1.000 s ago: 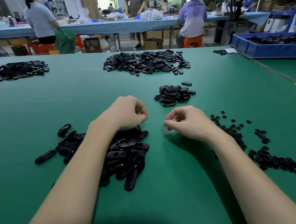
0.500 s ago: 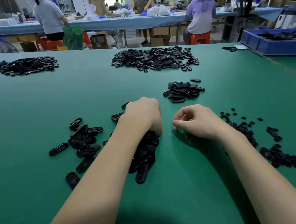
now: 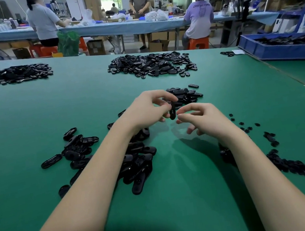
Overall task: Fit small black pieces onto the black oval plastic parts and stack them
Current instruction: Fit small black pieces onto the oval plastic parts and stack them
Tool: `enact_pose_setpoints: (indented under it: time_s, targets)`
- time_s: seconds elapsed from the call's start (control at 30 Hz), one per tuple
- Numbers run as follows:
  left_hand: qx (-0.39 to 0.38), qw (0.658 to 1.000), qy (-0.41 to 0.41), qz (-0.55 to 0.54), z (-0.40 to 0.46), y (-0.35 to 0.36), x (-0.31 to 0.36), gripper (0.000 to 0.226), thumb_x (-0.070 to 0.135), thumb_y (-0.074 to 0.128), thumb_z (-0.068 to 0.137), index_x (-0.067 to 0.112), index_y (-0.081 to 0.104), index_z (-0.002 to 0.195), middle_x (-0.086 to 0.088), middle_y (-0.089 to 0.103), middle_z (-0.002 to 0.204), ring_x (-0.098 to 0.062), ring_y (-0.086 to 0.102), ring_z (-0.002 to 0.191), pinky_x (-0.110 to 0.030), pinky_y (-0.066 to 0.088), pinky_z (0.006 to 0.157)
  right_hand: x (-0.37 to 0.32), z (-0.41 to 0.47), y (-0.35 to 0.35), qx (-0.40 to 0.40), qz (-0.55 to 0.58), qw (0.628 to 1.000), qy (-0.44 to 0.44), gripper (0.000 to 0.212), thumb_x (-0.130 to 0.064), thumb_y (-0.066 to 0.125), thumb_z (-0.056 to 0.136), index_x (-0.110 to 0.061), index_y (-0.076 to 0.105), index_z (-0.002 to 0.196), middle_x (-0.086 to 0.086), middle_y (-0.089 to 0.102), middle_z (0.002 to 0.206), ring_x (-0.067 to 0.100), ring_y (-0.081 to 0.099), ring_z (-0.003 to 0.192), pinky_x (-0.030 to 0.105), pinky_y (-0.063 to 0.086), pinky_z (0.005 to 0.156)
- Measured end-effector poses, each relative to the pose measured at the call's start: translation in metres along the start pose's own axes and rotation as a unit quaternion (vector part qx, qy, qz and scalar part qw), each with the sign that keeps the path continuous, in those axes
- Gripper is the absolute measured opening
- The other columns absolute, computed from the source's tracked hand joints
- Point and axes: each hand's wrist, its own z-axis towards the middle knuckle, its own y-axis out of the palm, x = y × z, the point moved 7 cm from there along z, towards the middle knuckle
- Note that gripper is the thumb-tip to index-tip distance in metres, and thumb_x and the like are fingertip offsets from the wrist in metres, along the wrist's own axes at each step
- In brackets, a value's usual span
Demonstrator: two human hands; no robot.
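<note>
Oval parts (image 3: 135,163) lay in a loose heap at lower left of centre on the green table (image 3: 29,118), partly under the left forearm. At mid-frame the left hand (image 3: 146,109) was raised and pinched one black oval part (image 3: 172,111) upright by its fingertips. Just right of it, the right hand (image 3: 205,118) had curled fingers; it perhaps held a small piece, but I cannot tell. Small black pieces (image 3: 285,160) were scattered at lower right.
</note>
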Motion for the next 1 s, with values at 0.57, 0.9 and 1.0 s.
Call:
enact_pose_setpoints:
  time_s: [0.57,0.9,1.0]
  targets:
    - [0.000,0.976,-0.072,-0.205,0.004,0.046,-0.015,0.012,-0.002,0.061,0.093,0.009,0.059,0.091,0.001,0.068,0.065,-0.018,0.070,0.071,-0.029,0.061,0.084,0.005,-0.007,-0.075,0.103,-0.201,0.974,0.028,0.009,-0.032,0.066,0.088,-0.032,0.074,0.085,-0.019,0.076,0.077,0.003,0.066,0.066,0.027,0.050,0.065]
    - [-0.027,0.963,-0.117,-0.240,-0.001,0.063,-0.023,0.029,-0.013,0.058,0.091,0.012,0.073,0.096,-0.009,0.065,0.087,-0.024,0.074,0.085,-0.025,0.060,0.084,0.032,-0.009,-0.075,0.031,-0.356,0.925,0.131,0.004,-0.034,0.079,0.078,-0.037,0.078,0.077,-0.011,0.076,0.098,0.016,0.067,0.100,0.035,0.055,0.095]
    - [-0.023,0.957,-0.130,-0.257,-0.002,0.065,-0.025,0.023,-0.013,0.057,0.091,0.008,0.067,0.094,-0.014,0.065,0.097,-0.025,0.076,0.087,-0.024,0.060,0.082,0.032,-0.008,-0.073,0.025,-0.365,0.922,0.130,0.003,-0.034,0.078,0.078,-0.036,0.078,0.076,-0.011,0.075,0.095,0.015,0.067,0.099,0.035,0.056,0.094]
